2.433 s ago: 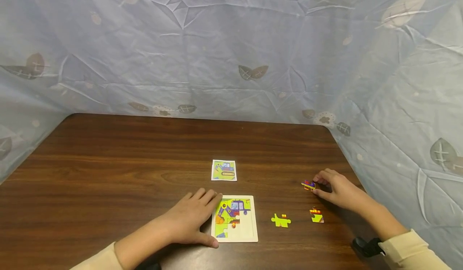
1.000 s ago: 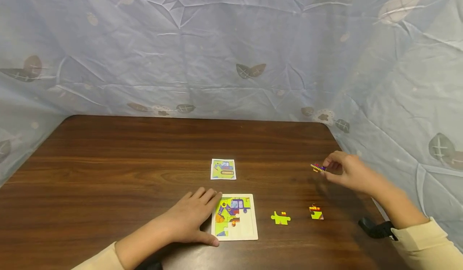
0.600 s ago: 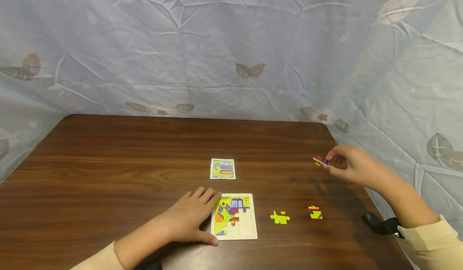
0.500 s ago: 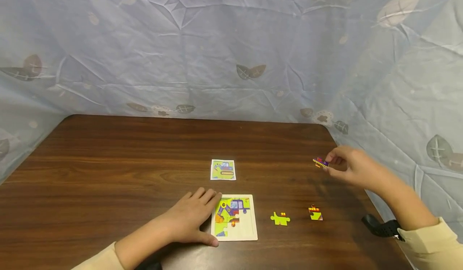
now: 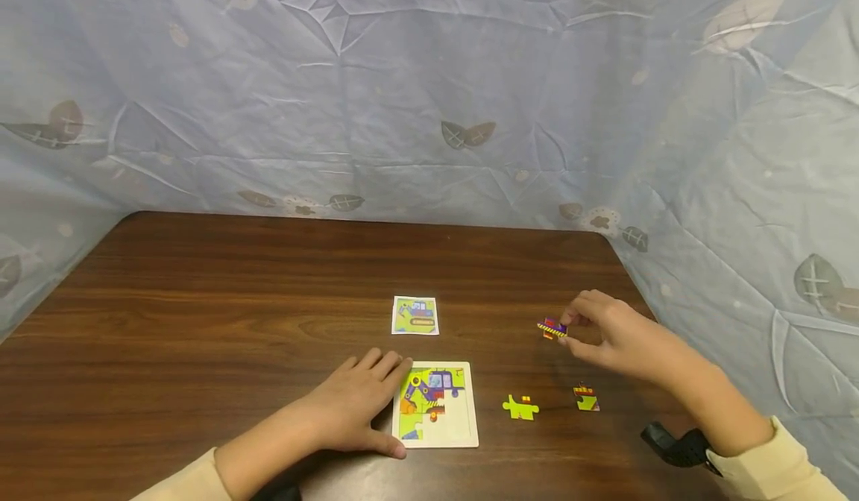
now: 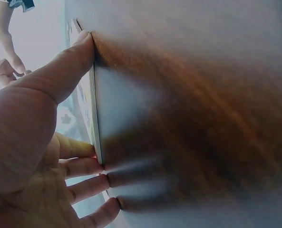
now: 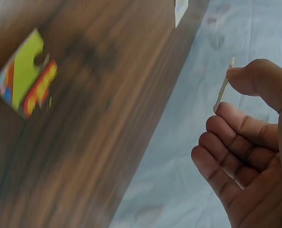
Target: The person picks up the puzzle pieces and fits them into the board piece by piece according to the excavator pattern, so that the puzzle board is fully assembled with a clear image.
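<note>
Between thumb and fingertips my right hand [image 5: 614, 337] pinches a purple, yellow and red puzzle piece [image 5: 552, 328], raised above the table. In the right wrist view that piece [image 7: 223, 85] shows edge-on as a thin strip. My left hand [image 5: 359, 404] lies with spread fingers along the left edge of the square puzzle tray [image 5: 473, 411], thumb at its lower corner. Several joined pieces of a digger picture fill the tray's left and upper parts, leaving its lower right bare. Two loose pieces lie right of the tray: a mostly green one [image 5: 520, 409] and a green-and-red one [image 5: 587, 398].
A small picture card [image 5: 415, 316] of the digger lies behind the tray. The brown wooden table [image 5: 235, 300] ends at a pale cloth curtain [image 5: 403, 76] at the back and on both sides. A black strap [image 5: 678, 445] sits at the right wrist.
My right hand first lifted the puzzle piece and drew it back to the far right, then brought it left and nearer the tray. My left hand has stayed at the tray.
</note>
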Available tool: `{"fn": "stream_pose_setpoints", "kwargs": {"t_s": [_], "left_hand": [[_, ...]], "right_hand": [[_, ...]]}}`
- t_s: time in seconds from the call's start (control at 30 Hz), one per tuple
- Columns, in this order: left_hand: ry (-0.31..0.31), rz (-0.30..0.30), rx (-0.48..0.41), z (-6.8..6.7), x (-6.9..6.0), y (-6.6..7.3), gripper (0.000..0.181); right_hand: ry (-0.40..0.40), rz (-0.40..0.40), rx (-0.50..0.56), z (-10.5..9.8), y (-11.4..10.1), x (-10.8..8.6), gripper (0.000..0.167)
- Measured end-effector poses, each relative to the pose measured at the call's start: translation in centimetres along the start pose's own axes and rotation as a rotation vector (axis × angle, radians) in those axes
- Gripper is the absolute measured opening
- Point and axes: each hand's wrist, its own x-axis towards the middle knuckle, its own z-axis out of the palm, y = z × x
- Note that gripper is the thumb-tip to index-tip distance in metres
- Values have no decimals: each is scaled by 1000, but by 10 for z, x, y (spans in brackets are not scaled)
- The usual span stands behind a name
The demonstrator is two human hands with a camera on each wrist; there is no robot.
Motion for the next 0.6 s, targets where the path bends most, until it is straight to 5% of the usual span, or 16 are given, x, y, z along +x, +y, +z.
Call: {"fn": "stream_pose_setpoints", "kwargs": {"t_s": [0.27,0.6], "left_hand": [[4,2,-6,0,-1,-1,115],[19,11,24,2,1,-1,115]], "right_hand": [[-133,-6,28,21,-34,16,15],[-163,-113,-35,57,-69,24,18]]}}
